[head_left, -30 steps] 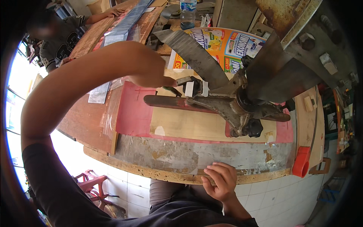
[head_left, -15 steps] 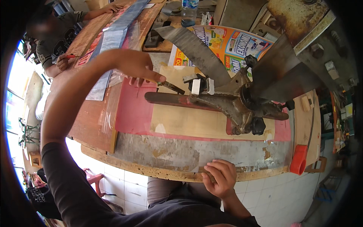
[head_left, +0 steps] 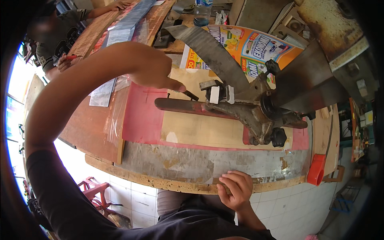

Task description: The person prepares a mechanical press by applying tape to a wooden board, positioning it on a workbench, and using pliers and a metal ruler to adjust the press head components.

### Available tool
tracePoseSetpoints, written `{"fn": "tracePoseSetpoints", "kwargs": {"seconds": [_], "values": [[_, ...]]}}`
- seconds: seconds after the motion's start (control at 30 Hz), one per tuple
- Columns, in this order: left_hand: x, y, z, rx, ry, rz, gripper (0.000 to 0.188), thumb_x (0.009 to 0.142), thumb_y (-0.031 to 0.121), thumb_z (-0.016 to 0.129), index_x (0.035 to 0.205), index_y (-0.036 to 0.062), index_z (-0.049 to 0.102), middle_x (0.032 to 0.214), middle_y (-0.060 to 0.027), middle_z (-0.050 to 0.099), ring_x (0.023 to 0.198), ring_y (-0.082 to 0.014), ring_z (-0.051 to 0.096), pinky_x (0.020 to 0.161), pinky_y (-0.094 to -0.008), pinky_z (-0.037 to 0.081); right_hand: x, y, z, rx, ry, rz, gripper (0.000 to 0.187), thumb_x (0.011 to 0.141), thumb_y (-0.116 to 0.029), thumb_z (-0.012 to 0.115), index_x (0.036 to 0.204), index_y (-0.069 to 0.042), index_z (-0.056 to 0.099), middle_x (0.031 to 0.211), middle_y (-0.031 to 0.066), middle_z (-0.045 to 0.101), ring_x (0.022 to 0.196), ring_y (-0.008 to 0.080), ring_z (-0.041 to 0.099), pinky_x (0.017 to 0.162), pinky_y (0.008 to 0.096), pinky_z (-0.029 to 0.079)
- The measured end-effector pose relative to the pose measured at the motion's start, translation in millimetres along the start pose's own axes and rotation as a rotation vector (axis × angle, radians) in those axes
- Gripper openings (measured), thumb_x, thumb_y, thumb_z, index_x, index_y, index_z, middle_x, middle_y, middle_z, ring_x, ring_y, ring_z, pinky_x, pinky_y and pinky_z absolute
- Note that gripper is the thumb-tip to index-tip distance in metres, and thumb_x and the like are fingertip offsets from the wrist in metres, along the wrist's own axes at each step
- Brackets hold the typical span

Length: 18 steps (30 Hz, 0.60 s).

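Note:
My left hand (head_left: pixel 154 66) reaches over the bench from the left with fingers closed round a slim dark tool (head_left: pixel 191 95). Most of that tool is hidden by the hand; its tip points right, toward a cast-metal bracket (head_left: pixel 250 116) with black knobs. A long dark bar (head_left: pixel 180 106) with a rounded end runs under the bracket. Beneath lies a beige sheet (head_left: pixel 196 126) on top of a pink sheet (head_left: pixel 142 116). At the bench's front edge, my right hand (head_left: pixel 237 190) rests palm inward, holding nothing, its fingers loosely bent and apart.
A curved metal strip (head_left: pixel 212 52) arches behind the bracket, before a colourful printed sheet (head_left: pixel 256 48). A red plastic piece (head_left: pixel 316 170) hangs at the bench's right corner. Far left, another person's hand (head_left: pixel 66 62) holds a red pen-like object beside long clear plastic strips (head_left: pixel 124 34).
My left hand has shifted slightly right and turned, its back now more toward me and covering more of the tool. My left elbow swung outward left. The right hand stays nearly still.

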State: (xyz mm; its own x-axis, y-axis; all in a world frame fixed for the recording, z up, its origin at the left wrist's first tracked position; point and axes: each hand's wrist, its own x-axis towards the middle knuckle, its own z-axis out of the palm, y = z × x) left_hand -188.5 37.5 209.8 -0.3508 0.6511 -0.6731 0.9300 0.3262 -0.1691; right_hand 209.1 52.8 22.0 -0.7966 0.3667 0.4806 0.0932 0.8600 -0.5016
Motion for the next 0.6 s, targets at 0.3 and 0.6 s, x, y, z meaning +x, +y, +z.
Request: {"fn": "tracePoseSetpoints", "kwargs": {"seconds": [0.3,0.6], "values": [[52.3,-55.4,58.2,-0.357,0.118,0.308,0.078,0.101,0.072,0.054,0.105,-0.0015,0.08,0.089,-0.0218,0.075,0.085,-0.0338,0.071,0.08,-0.0446,0.054,1.8,-4.2,0.4,-0.002,-0.013,0.019,0.012,0.085,-0.015,0.079,0.095,-0.008,0.078,0.101,0.0057,0.075,0.095,0.0285,0.072,0.084,0.0393,0.055],[81.1,-71.1,99.5,-0.591,0.206,0.494,0.081,0.099,0.075,0.057,0.086,-0.0031,0.074,0.078,-0.0129,0.072,0.076,-0.0238,0.071,0.071,-0.0361,0.054,1.3,-7.0,3.6,-0.015,0.043,-0.004,0.015,0.082,-0.013,0.082,0.094,-0.007,0.077,0.1,0.0063,0.074,0.095,0.0291,0.072,0.083,0.04,0.055]]}}
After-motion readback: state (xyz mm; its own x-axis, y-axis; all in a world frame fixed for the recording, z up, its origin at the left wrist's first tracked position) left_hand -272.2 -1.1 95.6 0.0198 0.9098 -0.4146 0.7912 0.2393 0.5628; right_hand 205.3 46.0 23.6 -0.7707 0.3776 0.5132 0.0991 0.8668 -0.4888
